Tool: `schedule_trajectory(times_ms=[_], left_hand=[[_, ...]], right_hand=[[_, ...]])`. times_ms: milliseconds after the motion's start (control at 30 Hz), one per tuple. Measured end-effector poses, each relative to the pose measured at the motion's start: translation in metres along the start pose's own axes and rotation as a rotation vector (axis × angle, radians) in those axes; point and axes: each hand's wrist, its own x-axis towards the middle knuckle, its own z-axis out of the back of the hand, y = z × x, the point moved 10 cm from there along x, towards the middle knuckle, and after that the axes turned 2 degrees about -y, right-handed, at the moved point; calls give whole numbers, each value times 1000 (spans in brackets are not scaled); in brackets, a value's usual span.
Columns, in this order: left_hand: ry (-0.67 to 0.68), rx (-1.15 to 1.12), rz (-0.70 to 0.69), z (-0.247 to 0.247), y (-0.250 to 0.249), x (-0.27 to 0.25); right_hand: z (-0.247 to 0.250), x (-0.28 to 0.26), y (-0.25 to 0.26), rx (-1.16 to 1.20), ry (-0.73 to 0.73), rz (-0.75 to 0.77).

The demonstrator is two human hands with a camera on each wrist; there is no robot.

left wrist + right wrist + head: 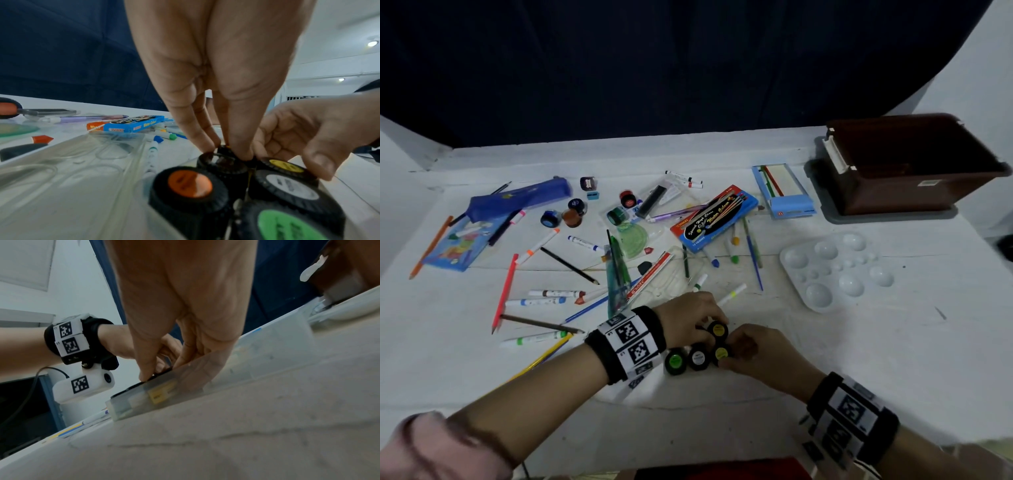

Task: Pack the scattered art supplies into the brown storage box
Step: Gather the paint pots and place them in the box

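Note:
A cluster of small black-capped paint jars sits at the table's near middle, in a clear plastic pack. Their labels are orange, green, white and yellow. My left hand pinches the cap of a dark jar at the far side of the cluster. My right hand curls thumb and fingers around the yellow-labelled jar. In the right wrist view my right hand has its thumb on a black cap. The brown storage box stands open at the far right.
A white palette lies between the hands and the box. A watercolour box, a light-blue case, a blue pouch, loose jars, markers, pencils and brushes are scattered across the left and middle. The box rests on a grey lid.

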Motion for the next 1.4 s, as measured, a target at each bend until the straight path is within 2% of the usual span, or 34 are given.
schedule_trajectory(times_ms=[367, 800, 900, 1000, 1067, 1167, 1267, 1400], left_hand=[[-2, 70, -17, 1, 0, 8], [-1, 6, -49, 1, 2, 6], [-38, -23, -46, 12, 5, 0], [-207, -56, 16, 54, 26, -13], [-304, -8, 83, 86, 52, -22], [-506, -49, 254, 139, 115, -40], [-702, -126, 451, 179, 184, -61], [-714, -200, 632, 184, 240, -63]], right_hand=[[1, -3, 3, -5, 12, -14], [0, 1, 7, -53, 63, -44], [20, 13, 24, -104, 47, -22], [52, 43, 62, -124, -29, 67], [60, 72, 92, -126, -13, 162], [46, 128, 132, -182, 45, 294], [23, 191, 161, -311, 9, 383], [-6, 257, 182, -358, -83, 393]])
